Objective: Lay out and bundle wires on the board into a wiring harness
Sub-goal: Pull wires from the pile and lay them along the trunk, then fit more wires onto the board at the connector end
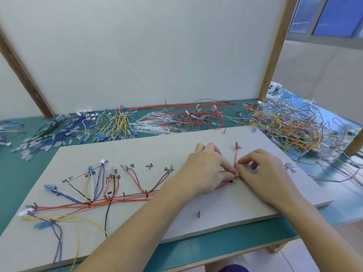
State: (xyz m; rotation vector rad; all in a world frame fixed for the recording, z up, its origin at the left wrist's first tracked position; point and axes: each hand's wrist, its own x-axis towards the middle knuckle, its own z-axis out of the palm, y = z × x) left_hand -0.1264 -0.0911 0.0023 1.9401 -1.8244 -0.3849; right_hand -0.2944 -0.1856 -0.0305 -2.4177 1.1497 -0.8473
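1. Pinching at the same spot, both hands meet right of centre on the board (196, 228), head view.
2. Left hand (206, 169): fingers curled down, tips pressing and pinching the red wires (117, 199) where the trunk runs under the palm.
3. Right hand (261, 173): thumb and forefinger pinch a short upright red wire (236, 156) at its lower end, just beside the left fingertips.
4. That upright wire's terminal points away from the person, next to handwritten marks on the board.
5. Laid harness spreads left of the hands: red trunk along the board, branches of yellow, blue, black and white going up to labelled spots, blue terminals at the ends.
6. Black nail (199, 214) stands in the board near the front edge, between the two forearms.
7. Board lies on a green table (216, 250).
8. Behind the board: loose blue wire pile (49, 132) far left, white cable ties (149, 124) centre, tangled wire heap (290, 128) right.
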